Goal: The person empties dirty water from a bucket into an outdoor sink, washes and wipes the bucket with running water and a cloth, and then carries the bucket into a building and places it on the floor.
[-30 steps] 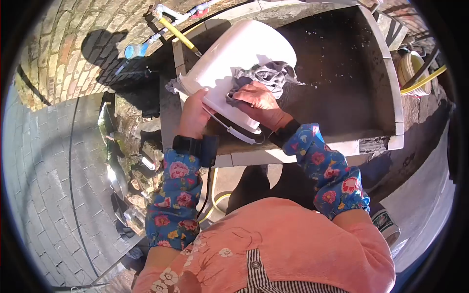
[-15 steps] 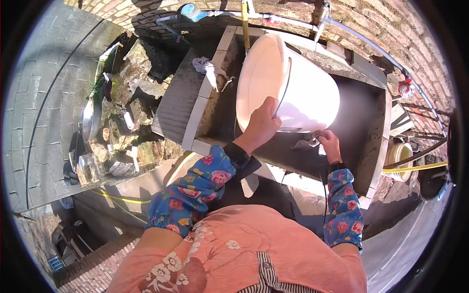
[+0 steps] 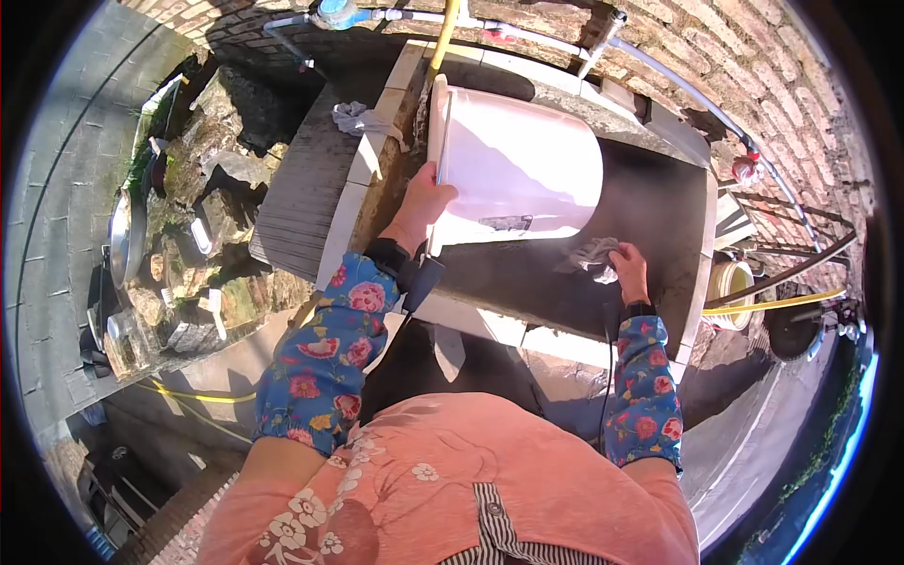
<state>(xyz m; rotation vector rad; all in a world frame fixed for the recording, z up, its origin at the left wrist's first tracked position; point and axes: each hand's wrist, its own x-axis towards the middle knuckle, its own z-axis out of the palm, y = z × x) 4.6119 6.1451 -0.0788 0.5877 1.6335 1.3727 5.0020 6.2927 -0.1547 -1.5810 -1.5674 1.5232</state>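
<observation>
A white bucket (image 3: pixel 523 155) lies tipped on its side over the dark basin of a sink (image 3: pixel 659 193), its mouth turned left. My left hand (image 3: pixel 421 209) is closed on the bucket's rim, near its wire handle. In my right hand (image 3: pixel 632 270) is a crumpled grey cloth (image 3: pixel 594 258), pinched between the fingers. The cloth hangs just below and right of the bucket, apart from its wall. The bucket's inside is hidden from this angle.
A ribbed washboard slab (image 3: pixel 306 198) adjoins the sink's left edge, with another rag (image 3: pixel 362 120) on it. A yellow hose (image 3: pixel 445 38) comes down at the back. Pipes run along the brick wall (image 3: pixel 753 85). Stones and brushes (image 3: pixel 216 311) lie at left; another bucket (image 3: pixel 730 294) stands at right.
The bucket has been turned so its mouth faces left and its side shows more. My left hand has moved left and down the rim. The cloth has come away from the bucket.
</observation>
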